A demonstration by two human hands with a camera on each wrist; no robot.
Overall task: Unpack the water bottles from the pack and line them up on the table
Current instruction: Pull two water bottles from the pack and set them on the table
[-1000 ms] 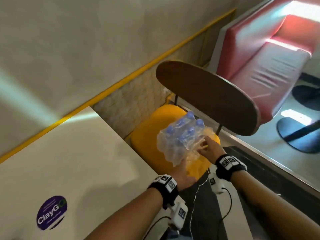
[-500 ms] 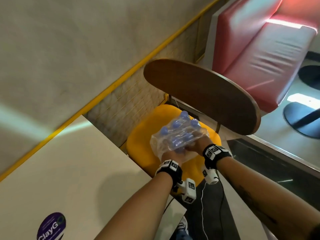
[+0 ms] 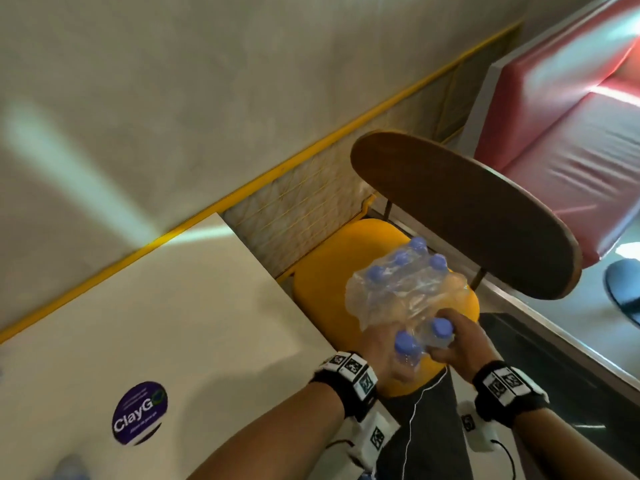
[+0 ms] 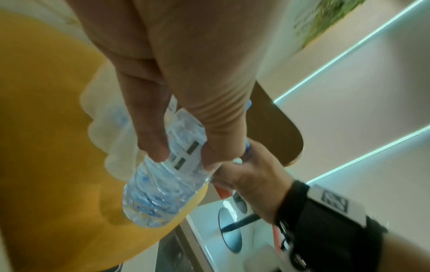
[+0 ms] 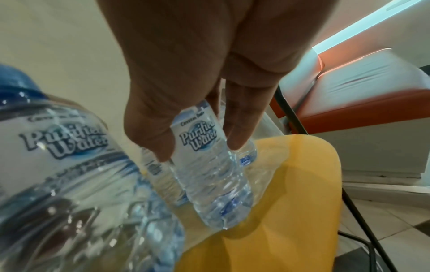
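Observation:
A clear shrink-wrapped pack (image 3: 405, 289) of small blue-capped water bottles sits on the yellow chair seat (image 3: 322, 299). My left hand (image 3: 384, 351) grips one bottle (image 3: 407, 344), lifted out of the pack's near end; the left wrist view shows this bottle (image 4: 163, 182) between thumb and fingers. My right hand (image 3: 460, 344) grips a second bottle (image 3: 440, 332), labelled "Purified Water" in the right wrist view (image 5: 209, 165). Both bottles are held close together over the seat's front edge. The white table (image 3: 156, 323) lies to the left.
The chair's dark wooden backrest (image 3: 467, 216) curves just behind the pack. A red padded bench (image 3: 571, 133) stands at the far right. A purple round sticker (image 3: 140, 414) marks the table. A yellow-edged wall runs along the table's far side.
Both hands have pulled back toward me from the pack, each now with a bottle drawn out of the plastic wrap. The wrap's near end looks slack and open.

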